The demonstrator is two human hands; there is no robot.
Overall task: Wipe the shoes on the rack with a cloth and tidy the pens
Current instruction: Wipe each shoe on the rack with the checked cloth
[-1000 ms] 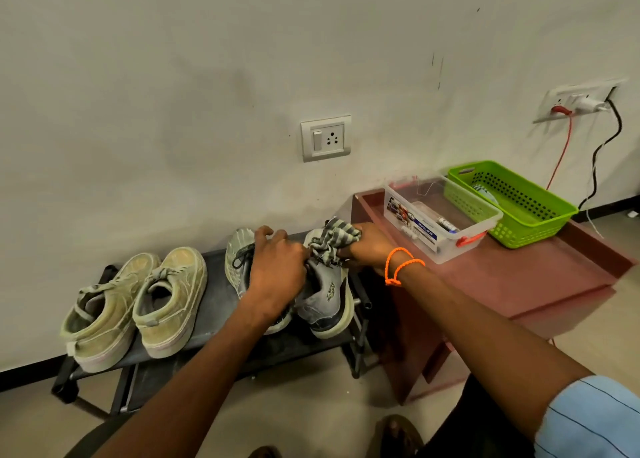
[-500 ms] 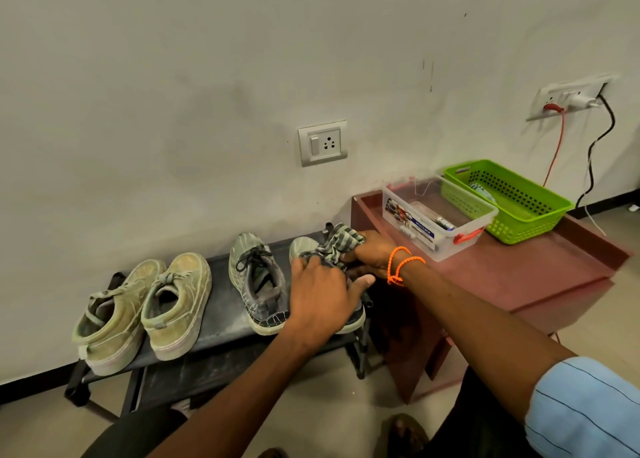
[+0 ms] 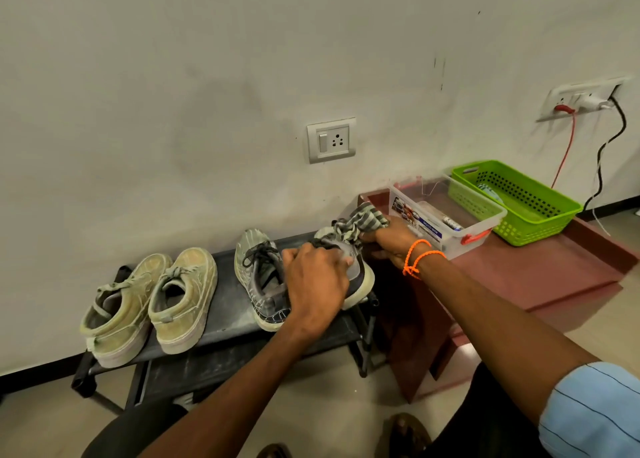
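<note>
Left of the left hand, a strip of bare rack is lying open between the grey shoe and the olive pair. Just right of the right hand, the clear box and green basket are crowding the maroon table. Beyond both hands, the wall is blocking any reach.

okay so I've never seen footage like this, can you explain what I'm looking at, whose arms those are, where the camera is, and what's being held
There is no machine here: a person wears a camera on the head, looking down at their own arms. The right hand grips a striped cloth against the toe of a grey shoe, which the left hand holds on a black rack. Its partner and two greenish shoes sit there too. On the reddish table stand a clear box with a marker and a green basket.
</note>
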